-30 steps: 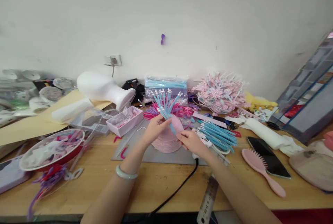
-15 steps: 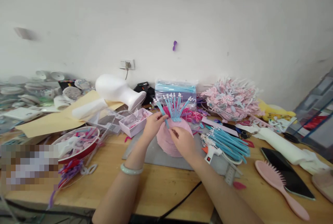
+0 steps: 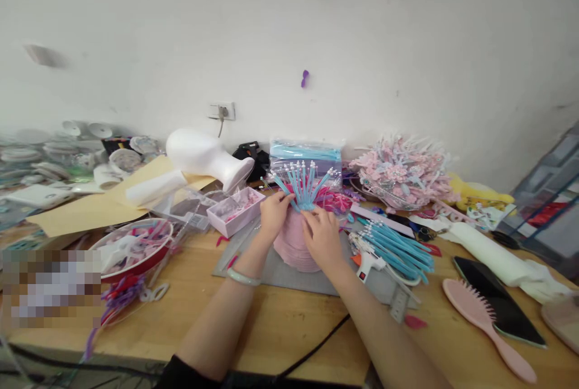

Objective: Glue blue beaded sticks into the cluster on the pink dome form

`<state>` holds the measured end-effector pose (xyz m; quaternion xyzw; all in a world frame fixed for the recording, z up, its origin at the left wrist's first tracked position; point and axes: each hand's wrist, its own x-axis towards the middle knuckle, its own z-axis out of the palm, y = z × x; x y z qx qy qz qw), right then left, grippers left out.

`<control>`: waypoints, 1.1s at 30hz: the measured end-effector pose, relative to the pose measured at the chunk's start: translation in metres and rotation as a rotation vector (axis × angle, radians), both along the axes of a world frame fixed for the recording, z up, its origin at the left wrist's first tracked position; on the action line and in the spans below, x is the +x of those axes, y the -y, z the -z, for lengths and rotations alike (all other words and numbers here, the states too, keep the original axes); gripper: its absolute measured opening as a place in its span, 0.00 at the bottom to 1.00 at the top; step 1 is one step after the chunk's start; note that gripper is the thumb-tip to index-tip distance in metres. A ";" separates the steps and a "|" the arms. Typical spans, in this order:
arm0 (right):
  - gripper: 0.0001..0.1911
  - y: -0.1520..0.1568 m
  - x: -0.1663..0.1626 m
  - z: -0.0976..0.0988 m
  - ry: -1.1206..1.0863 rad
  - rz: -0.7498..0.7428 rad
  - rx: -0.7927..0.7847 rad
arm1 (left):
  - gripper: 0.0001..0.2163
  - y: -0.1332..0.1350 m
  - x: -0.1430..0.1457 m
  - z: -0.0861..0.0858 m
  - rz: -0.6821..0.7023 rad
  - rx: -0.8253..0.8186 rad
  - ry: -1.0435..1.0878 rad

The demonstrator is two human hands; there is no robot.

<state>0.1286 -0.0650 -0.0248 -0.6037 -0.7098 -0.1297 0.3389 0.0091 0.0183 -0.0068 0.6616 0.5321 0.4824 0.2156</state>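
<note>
Blue pipe cleaners (image 3: 304,187) tipped with white beads stand in a fan on top of a pink rounded form (image 3: 294,244). At the fan's left edge my left hand (image 3: 274,215) is closed, thumb and finger pinching a blue pipe cleaner. My right hand (image 3: 323,235) is closed too, its fingertips pressed at the base of the fan, where the lower end of that pipe cleaner is hidden. More beaded blue pipe cleaners (image 3: 398,250) lie in a bundle to the right, beside a white glue gun (image 3: 368,263).
A grey mat (image 3: 271,274) lies under the pink form. Left stand a white box (image 3: 235,214) of small pink pieces and a red-sided tray (image 3: 136,268). A white foam head (image 3: 203,157) lies behind. A pink hairbrush (image 3: 484,322) and black tablet (image 3: 497,298) are at right.
Both hands have moved a little up and right, toward the base of the fan, bringing the pipe cleaner against it. A small pink piece now shows on the mat by my left wrist.
</note>
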 end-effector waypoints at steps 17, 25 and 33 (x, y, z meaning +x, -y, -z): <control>0.14 -0.004 -0.003 -0.001 0.083 0.064 -0.013 | 0.15 0.001 0.006 0.007 0.028 -0.006 -0.067; 0.14 -0.003 -0.005 -0.001 0.084 0.066 0.006 | 0.13 0.003 0.006 0.013 0.101 0.006 -0.028; 0.15 -0.001 -0.005 0.000 0.085 0.071 -0.015 | 0.08 0.003 0.006 0.020 0.087 -0.013 0.039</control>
